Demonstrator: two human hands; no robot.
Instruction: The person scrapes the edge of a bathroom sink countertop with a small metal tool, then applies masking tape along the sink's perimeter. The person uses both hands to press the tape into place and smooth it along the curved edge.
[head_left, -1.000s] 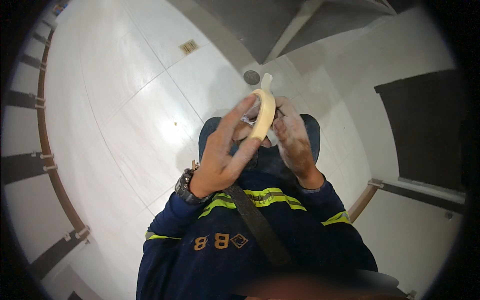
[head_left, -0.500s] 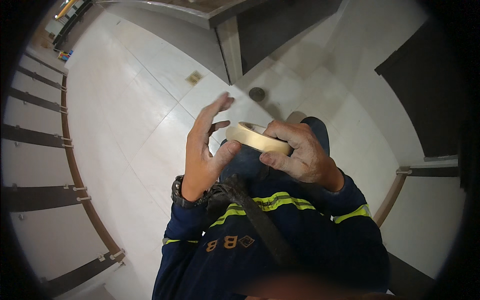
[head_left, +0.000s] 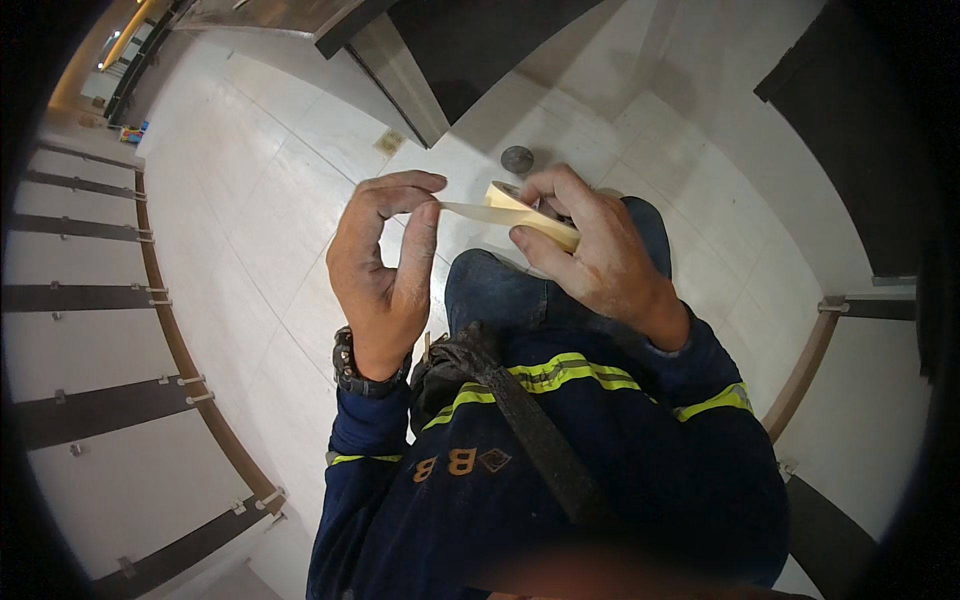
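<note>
Item: roll of masking tape (head_left: 530,215), cream-coloured, held in front of the body above the knees.

Progress, as judged from the picture: the free end has been found and lifted, and a short strip (head_left: 468,209) is drawn off the roll toward the left hand. The strip is still joined to the roll, not torn, and not stuck to anything that shows. Pulling out more length, tearing and applying appear to remain.

Right hand (head_left: 590,250): closed round the roll, thumb under its near edge, fingers curled over the far side; the roll lies tilted, almost flat, within this grip.

Left hand (head_left: 385,265): narrow pinch, thumb and forefinger tips meeting on the end of the strip; remaining fingers loosely curled, palm turned toward the right hand. A wristwatch (head_left: 352,365) sits just below it on the wrist.

Between the hands: the strip, taut and nearly level.

Beneath the hands: blue trousers (head_left: 500,290) and a pale tiled floor (head_left: 260,200); a small round floor drain (head_left: 517,159) lies just beyond the right hand's fingers.

Nearer the body: dark blue jacket (head_left: 560,470) with yellow reflective bands, crossed by a dark strap (head_left: 530,420).
</note>
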